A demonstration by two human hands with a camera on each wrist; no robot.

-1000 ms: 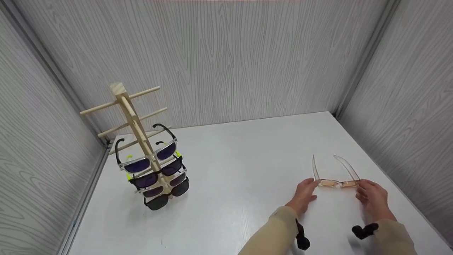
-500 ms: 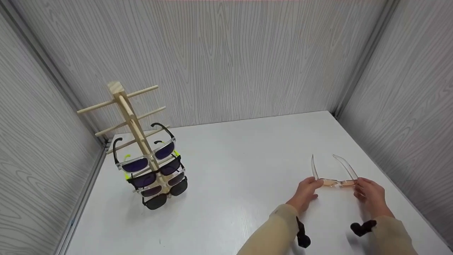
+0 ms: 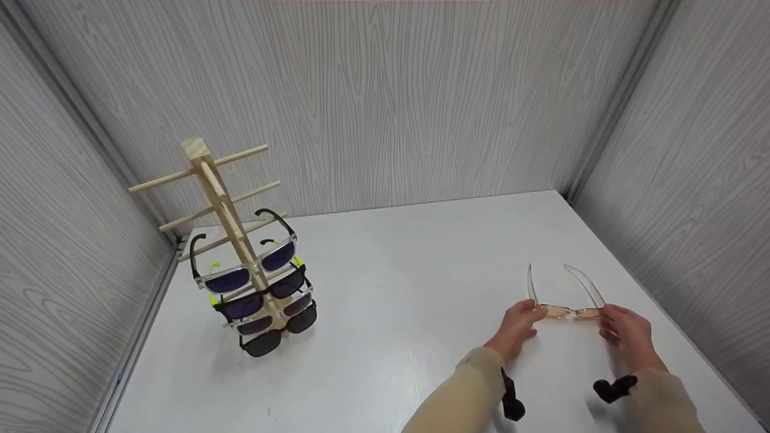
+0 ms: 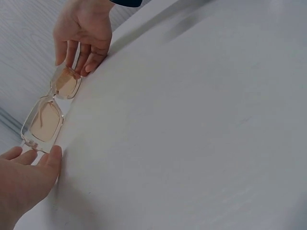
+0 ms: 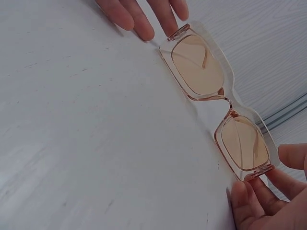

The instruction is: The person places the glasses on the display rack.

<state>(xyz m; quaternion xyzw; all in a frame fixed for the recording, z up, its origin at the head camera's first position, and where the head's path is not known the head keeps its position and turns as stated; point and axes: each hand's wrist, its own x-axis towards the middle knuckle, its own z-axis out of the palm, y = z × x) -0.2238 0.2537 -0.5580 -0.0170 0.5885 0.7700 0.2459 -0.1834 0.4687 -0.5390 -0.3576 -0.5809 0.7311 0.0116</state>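
A pair of glasses with a clear frame and pale orange lenses is at the right side of the table, temples unfolded and pointing away from me. My left hand pinches its left end near the hinge, thumb toward me. At the opposite hinge, my right hand grips the right end between thumb and fingers. The right wrist view shows both lenses of the glasses facing the camera, lower rim close to the tabletop. In the left wrist view, the frame of the glasses spans the gap between both hands.
A wooden display stand with crossbars rises at the left. Several pairs of dark-lensed sunglasses hang on its lower bars, while its upper bars are bare. Grey wood-grain panels enclose the white table at the back and sides.
My left thumb has shifted slightly inward over the frame's left end. Hands and glasses have otherwise barely moved; the whole head view has drifted a little.
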